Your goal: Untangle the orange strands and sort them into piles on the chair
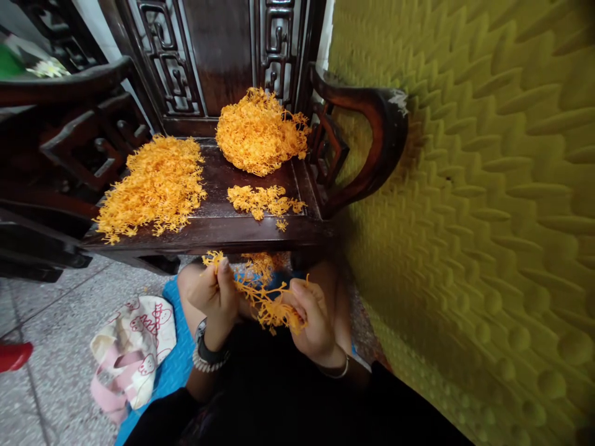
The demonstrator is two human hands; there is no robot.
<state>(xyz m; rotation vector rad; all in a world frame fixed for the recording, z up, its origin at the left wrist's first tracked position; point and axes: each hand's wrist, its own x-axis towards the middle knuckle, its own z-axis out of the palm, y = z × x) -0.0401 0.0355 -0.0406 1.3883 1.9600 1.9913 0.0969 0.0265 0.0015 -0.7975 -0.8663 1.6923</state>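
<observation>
Orange branching plastic pieces [264,300] hang in a linked strand between my two hands, above my lap. My left hand [214,291] is closed with the thumb up, pinching one end, and a small tuft sticks out above its fingers. The other end is held by my right hand [313,316], its fingers curled round a bunch. On the dark wooden chair seat [218,198] lie a wide heap of orange pieces [155,183] at the left, a tall round pile [260,131] at the back and a small scatter [260,199] near the front edge.
More orange pieces [263,266] show low down, below the seat's front edge. A curved chair arm [381,136] stands beside the yellow-green textured wall [483,204]. At the left, a white and pink cloth bag [144,341] lies by a blue mat [179,359]; a red object [16,357] is at the edge.
</observation>
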